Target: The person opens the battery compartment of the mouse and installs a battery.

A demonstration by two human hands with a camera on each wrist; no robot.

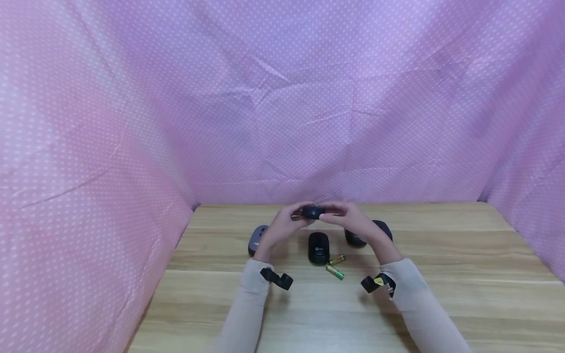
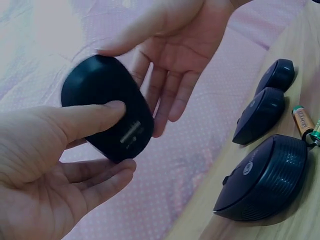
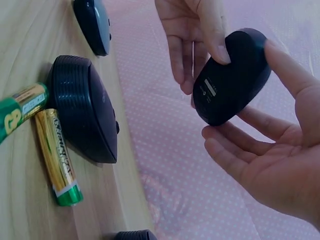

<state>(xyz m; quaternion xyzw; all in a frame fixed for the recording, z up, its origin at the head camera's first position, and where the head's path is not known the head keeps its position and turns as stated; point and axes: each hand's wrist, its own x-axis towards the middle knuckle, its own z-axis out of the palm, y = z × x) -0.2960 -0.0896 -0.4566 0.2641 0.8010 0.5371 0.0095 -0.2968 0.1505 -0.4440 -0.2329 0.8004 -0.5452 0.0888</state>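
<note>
Near the table's far edge (image 1: 441, 208), we hold a dark mouse (image 1: 313, 212).
Our left hand (image 2: 55, 160) pinches it, thumb across the underside; our right hand (image 3: 280, 150) grips it, thumb at one end of its long axis.

Gripped a dark mouse (image 2: 107, 87) in the left hand (image 2: 52, 160), with the thumb across its labelled face, and touched its edge with the right hand (image 2: 175, 52). Saw three more mice (image 2: 260, 180) and two batteries (image 2: 302, 121) on the wooden table (image 2: 306, 55), out past the left hand.
</note>
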